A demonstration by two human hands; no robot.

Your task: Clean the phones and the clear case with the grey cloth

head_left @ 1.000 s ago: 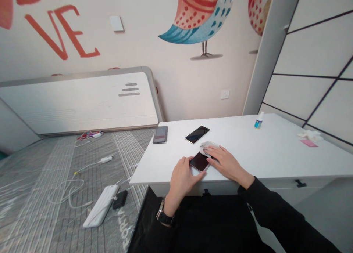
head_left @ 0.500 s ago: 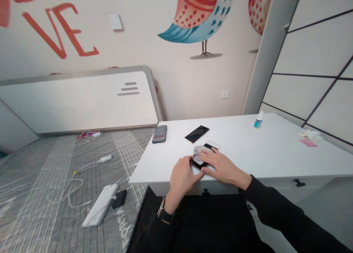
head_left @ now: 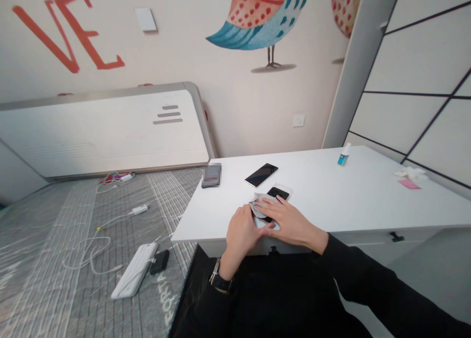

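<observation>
The right hand (head_left: pixel 290 221) lies with its fingers stretched out and close together, almost flat, pressing a crumpled light grey cloth (head_left: pixel 257 203) down on a black smartphone with a pale rim (head_left: pixel 278 193). This phone lies flat near the front edge of the white rectangular table (head_left: pixel 368 200); only its far end shows, the rest is covered by the cloth and the two hands. The left hand (head_left: pixel 241 231) rests at the near end of the phone, fingers gently bent and touching the right hand's thumb side. Whether it really grips the phone I cannot tell, because the fingertips are hidden.

Just behind, a second dark smartphone with a glossy screen (head_left: pixel 261 174) lies apart from the first one, and a small dark blurred object (head_left: pixel 211 176) sits at the table's left corner. Far to the right stand a small white bottle with a blue label (head_left: pixel 344 156) and, well apart, a pink paper slip (head_left: pixel 406 183).

On the grey striped floor covering – to the left of the table – lie a white power strip (head_left: pixel 134 271) and a small black adapter (head_left: pixel 159 262), touching it.
</observation>
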